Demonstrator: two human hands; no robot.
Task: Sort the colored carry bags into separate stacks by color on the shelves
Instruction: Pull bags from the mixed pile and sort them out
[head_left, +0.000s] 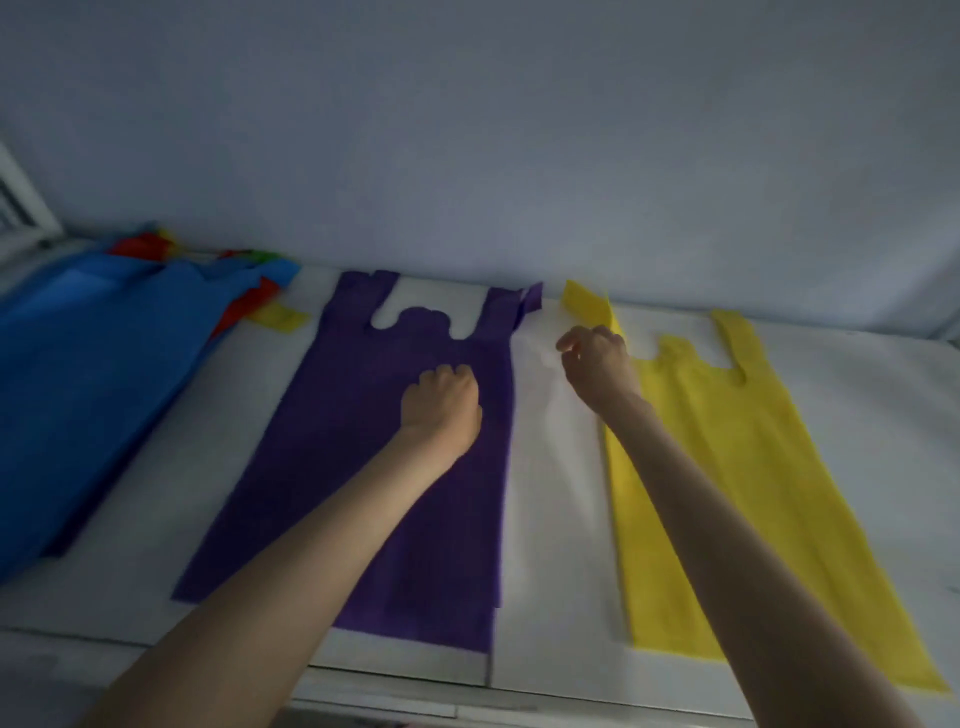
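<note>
Flat on the white shelf (556, 519) lie a purple bag (395, 509) mid-shelf and a yellow bag (737, 467) toward the right end; a mixed pile topped by a blue bag (88, 364) fills the left end. The left hand (441, 400) rests fisted on the purple bag. The right hand (597, 364), loosely curled, hovers at the yellow bag's left handle; whether it grips anything is unclear.

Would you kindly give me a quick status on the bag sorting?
Left hand fisted, pressing purple bag. Right hand loosely curled, empty, beside yellow bag. Mixed pile under blue bag unsorted. Nothing in the way.
</note>
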